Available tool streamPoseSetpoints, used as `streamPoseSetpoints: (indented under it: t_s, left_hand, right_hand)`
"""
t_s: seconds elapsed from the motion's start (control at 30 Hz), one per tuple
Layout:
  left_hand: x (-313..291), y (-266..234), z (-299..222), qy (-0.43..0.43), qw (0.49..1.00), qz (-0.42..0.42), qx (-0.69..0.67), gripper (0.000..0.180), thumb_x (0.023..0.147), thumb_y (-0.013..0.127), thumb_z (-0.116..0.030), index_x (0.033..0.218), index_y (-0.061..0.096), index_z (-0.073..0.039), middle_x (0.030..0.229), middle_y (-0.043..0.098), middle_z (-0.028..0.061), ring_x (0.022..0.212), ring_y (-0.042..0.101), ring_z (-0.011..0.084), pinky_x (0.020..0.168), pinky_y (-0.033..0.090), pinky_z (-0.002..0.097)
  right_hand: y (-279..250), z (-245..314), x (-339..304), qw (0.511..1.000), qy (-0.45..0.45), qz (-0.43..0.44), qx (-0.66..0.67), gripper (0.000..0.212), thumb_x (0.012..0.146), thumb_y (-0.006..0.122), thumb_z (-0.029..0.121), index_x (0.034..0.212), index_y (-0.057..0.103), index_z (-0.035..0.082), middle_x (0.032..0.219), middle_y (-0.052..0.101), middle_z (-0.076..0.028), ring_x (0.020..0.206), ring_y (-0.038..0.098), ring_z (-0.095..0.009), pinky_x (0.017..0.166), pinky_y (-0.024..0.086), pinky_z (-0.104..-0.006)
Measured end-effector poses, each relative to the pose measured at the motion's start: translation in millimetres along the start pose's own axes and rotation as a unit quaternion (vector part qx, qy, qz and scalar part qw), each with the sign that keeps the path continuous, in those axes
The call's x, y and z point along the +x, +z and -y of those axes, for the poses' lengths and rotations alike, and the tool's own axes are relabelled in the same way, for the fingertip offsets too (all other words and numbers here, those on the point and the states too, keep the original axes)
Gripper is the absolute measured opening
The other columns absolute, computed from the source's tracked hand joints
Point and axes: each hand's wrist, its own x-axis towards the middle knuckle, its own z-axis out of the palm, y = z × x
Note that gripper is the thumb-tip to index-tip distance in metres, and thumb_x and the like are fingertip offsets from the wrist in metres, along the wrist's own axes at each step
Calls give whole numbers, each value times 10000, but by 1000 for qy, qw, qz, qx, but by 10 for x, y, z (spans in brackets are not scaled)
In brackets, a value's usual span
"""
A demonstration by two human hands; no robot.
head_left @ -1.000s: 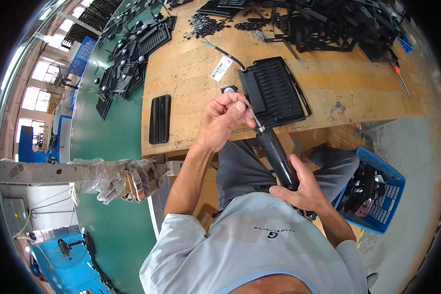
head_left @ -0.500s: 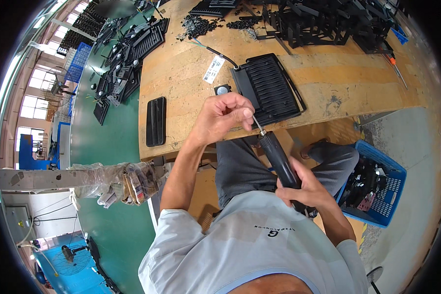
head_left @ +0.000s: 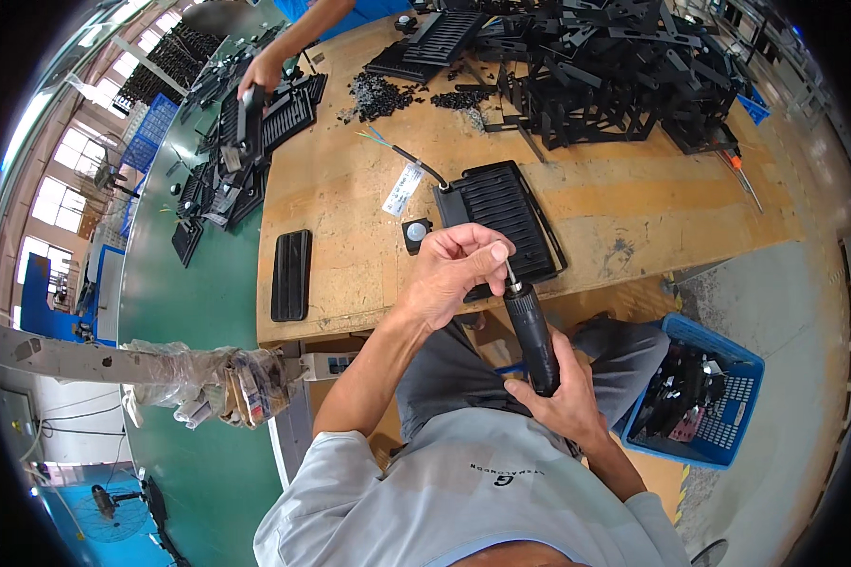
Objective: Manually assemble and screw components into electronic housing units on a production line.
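Observation:
My right hand [head_left: 565,392] is wrapped around a black electric screwdriver [head_left: 533,340], held bit-up in front of my body. The fingertips of my left hand [head_left: 452,276] are pinched at the upper end of its thin bit [head_left: 512,275]; whether a screw sits between them is too small to tell. Just beyond lies a black finned lamp housing [head_left: 509,213], partly hidden by my left hand. From its corner runs a black cable [head_left: 420,163] with bare coloured wires and a white label [head_left: 403,188]. A small square sensor with a white dome [head_left: 416,232] lies beside my left wrist.
A long black cover [head_left: 291,276] lies at the bench's left. Black brackets [head_left: 596,90] and small screws [head_left: 378,97] are heaped at the back. A co-worker's hand [head_left: 263,72] grips a black part over the green table [head_left: 219,283]. A blue basket [head_left: 733,430] stands at right.
A co-worker's arm has come in at the upper left. My view has shifted, so the bench sits lower. The screwdriver points more steeply upward; my left fingers remain at its bit.

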Motion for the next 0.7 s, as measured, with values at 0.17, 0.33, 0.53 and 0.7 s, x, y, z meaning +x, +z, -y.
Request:
streamPoseSetpoints:
  t_s: [0.17, 0.33, 0.53, 0.7]
  left_hand:
    - [62, 1, 19, 41, 997, 15, 65, 138, 961, 703, -111, 1014, 687, 16, 825, 690, 61, 656, 631, 119, 614, 512, 255]
    - [194, 105, -80, 41, 992, 45, 114, 172, 1000, 657, -149, 1030, 687, 18, 838, 672, 46, 706, 608, 102, 668, 500, 256]
    - [561, -90, -402, 100, 917, 12, 385, 315, 990, 666, -206, 1200, 692, 27, 893, 690, 24, 783, 626, 98, 734, 526, 271]
    - [1729, -729, -638, 235, 593, -69, 767, 165, 801, 713, -138, 940, 756, -59, 878, 732, 185, 815, 716, 353, 721, 553, 430]
  right_hand:
    - [-139, -22, 19, 974, 92, 104, 181, 773, 776, 854, 116, 1419, 436, 22, 794, 552, -1, 704, 542, -88, 651, 460, -262]
    - [-47, -130, 98, 994, -20, 38, 104, 623, 808, 822, 82, 1309, 459, 12, 786, 556, -4, 618, 548, -83, 560, 458, -251]
    - [-102, -173, 119, 982, 31, 8, 185, 575, 815, 819, 102, 1280, 494, 9, 785, 559, -8, 635, 539, -77, 579, 470, -248]
    - [-167, -288, 65, 980, 41, 16, 195, 579, 833, 782, 52, 1294, 435, 0, 782, 550, -33, 566, 540, -72, 496, 478, -230]
